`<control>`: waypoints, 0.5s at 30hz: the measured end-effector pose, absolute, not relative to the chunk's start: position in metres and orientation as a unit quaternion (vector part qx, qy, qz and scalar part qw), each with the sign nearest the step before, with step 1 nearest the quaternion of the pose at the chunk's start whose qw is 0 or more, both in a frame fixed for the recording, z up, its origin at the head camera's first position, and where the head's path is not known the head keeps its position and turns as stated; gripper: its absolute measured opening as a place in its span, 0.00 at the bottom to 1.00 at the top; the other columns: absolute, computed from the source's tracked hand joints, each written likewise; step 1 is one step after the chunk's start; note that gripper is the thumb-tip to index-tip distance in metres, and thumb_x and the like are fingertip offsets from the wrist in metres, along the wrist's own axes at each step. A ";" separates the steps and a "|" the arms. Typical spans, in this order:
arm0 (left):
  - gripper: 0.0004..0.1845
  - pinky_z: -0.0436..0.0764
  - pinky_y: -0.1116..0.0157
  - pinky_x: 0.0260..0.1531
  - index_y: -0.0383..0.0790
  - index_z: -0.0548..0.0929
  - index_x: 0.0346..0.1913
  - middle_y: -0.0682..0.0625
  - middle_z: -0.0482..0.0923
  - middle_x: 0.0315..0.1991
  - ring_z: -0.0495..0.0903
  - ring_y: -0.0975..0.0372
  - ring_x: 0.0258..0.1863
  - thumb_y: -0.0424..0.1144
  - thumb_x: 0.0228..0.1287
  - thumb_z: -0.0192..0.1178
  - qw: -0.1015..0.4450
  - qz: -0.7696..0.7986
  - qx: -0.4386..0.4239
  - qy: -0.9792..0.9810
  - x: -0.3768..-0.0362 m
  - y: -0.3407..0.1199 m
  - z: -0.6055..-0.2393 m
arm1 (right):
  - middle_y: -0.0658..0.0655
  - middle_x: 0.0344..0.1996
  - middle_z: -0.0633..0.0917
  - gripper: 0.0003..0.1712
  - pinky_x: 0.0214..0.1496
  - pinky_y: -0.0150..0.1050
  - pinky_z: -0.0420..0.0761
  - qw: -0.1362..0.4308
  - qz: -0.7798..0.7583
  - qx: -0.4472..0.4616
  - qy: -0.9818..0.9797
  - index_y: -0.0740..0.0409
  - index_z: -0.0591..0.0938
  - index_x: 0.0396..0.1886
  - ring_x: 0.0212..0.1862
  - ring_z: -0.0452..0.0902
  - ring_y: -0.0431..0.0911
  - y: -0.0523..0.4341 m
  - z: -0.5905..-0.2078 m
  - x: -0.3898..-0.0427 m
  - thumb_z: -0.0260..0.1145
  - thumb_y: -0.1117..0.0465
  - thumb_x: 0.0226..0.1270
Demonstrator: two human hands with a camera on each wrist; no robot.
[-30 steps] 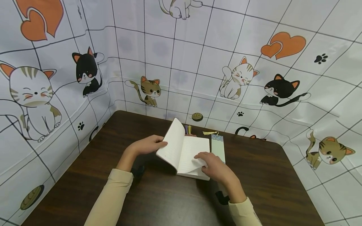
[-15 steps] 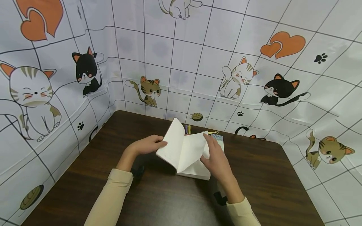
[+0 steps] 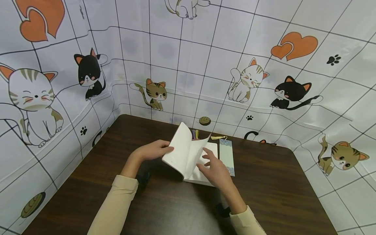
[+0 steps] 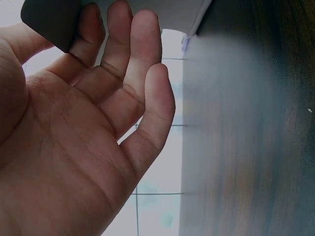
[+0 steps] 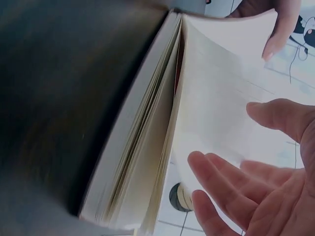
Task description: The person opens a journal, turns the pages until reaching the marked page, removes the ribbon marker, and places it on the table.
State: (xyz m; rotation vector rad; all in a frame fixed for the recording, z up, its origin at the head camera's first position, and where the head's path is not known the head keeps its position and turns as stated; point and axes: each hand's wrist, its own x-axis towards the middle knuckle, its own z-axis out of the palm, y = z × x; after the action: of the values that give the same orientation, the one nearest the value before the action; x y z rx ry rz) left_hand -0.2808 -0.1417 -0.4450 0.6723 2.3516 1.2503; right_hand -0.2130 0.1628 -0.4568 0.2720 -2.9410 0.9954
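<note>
Since half a second ago: we see the right hand [image 3: 215,171] has dropped from the lifted page toward the lower middle of the frame, and that page [image 3: 197,150] now stands nearly upright against the raised left half of the notebook [image 3: 188,156].
Head view, notebook: it lies open at the centre of the dark bench [image 3: 264,182], its left half tilted up.
Head view, left hand: the left hand [image 3: 154,150] holds up the raised half from the left, thumb on its edge, fingers behind it.
Head view, right hand: we find its fingers spread and relaxed over the flat right-hand page, gripping nothing.
Head view, bookmark: a pale bookmark [image 3: 227,156] with a yellow tassel lies just right of the notebook; more tassels [image 3: 195,134] show behind its top edge.
Head view, backdrop: a cat-print cloth [image 3: 264,65] walls the bench.
Left wrist view: the palm fills the left of the frame, fingers [image 4: 142,59] nearly straight, their tips against a dark cover [image 4: 51,22] at upper left.
Right wrist view: the page block [image 5: 147,147] fans open at centre; the right fingers [image 5: 216,187] lie loose at lower right, and a left fingertip [image 5: 275,42] touches the page at upper right.
</note>
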 end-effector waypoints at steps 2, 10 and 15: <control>0.19 0.78 0.60 0.45 0.34 0.82 0.56 0.48 0.82 0.39 0.79 0.60 0.39 0.47 0.88 0.49 0.198 0.447 0.240 0.839 -0.281 -0.142 -0.445 | 0.54 0.66 0.87 0.39 0.45 0.51 0.85 0.004 0.321 0.096 -0.942 0.42 0.69 0.82 0.56 0.90 0.52 0.161 -0.457 -0.211 0.71 0.49 0.76; 0.22 0.81 0.59 0.48 0.35 0.82 0.63 0.47 0.85 0.43 0.82 0.60 0.41 0.49 0.88 0.49 0.200 0.447 0.241 0.838 -0.280 -0.141 -0.444 | 0.55 0.70 0.83 0.36 0.55 0.57 0.85 -0.036 0.317 0.154 -0.935 0.40 0.72 0.81 0.61 0.87 0.54 0.151 -0.458 -0.204 0.70 0.48 0.77; 0.24 0.82 0.54 0.52 0.36 0.81 0.67 0.46 0.86 0.46 0.83 0.60 0.43 0.50 0.88 0.48 0.203 0.453 0.247 0.833 -0.281 -0.140 -0.446 | 0.54 0.75 0.79 0.35 0.64 0.61 0.82 -0.061 0.307 0.182 -0.932 0.40 0.72 0.81 0.67 0.83 0.57 0.147 -0.459 -0.199 0.68 0.46 0.79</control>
State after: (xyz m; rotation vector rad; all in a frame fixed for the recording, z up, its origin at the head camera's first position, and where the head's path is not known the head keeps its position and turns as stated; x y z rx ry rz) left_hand -0.2810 -0.1402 -0.4461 0.6889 2.3238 1.2631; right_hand -0.1993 0.1469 -0.4586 0.5962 -3.0479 1.0053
